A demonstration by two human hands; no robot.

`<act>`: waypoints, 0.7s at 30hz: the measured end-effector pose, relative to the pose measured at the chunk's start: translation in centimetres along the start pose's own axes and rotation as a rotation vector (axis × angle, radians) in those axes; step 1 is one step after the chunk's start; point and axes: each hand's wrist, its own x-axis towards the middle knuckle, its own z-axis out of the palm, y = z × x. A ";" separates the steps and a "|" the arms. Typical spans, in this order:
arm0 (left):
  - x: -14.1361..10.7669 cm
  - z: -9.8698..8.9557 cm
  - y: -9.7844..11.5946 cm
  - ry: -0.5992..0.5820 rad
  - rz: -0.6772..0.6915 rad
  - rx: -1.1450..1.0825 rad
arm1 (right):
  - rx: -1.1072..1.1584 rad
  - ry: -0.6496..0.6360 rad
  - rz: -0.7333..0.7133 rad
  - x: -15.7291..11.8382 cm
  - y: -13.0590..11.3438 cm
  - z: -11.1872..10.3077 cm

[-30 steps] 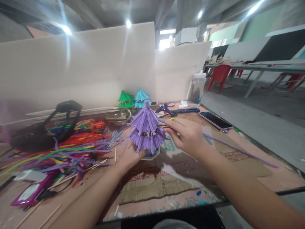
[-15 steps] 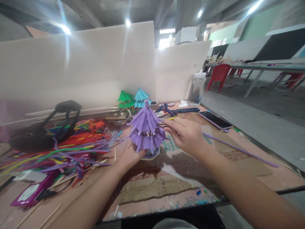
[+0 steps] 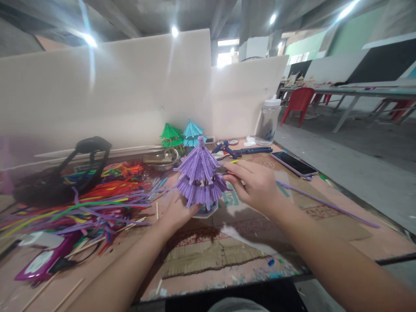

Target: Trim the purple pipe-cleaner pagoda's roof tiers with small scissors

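Note:
A purple two-tiered pagoda made of pipe cleaners stands upright on a small pale base in the middle of the table. My left hand is closed around its lower left side; the fingers are hidden behind the fringed roofs. On the right, my right hand pinches a thin dark metal tool, perhaps tweezers, whose tip meets the right edge of the upper roof. A torn cardboard sheet lies under the pagoda.
Loose coloured pipe cleaners, a black bag-like item and a magenta device lie left. Behind are green and blue pagodas and a glue gun. A phone and bottle are right.
The tool in my right hand has shifted very slightly at the roof edge, and the pagoda's tip has moved a touch to the right. My left hand looks the same.

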 end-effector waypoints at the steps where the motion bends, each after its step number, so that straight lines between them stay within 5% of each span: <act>1: 0.0 0.0 0.0 -0.001 0.000 0.001 | -0.002 0.000 0.000 0.0 0.0 0.0; 21: 0.1 -0.1 0.1 -0.015 0.020 -0.011 | 0.001 0.019 -0.022 -0.1 0.0 0.0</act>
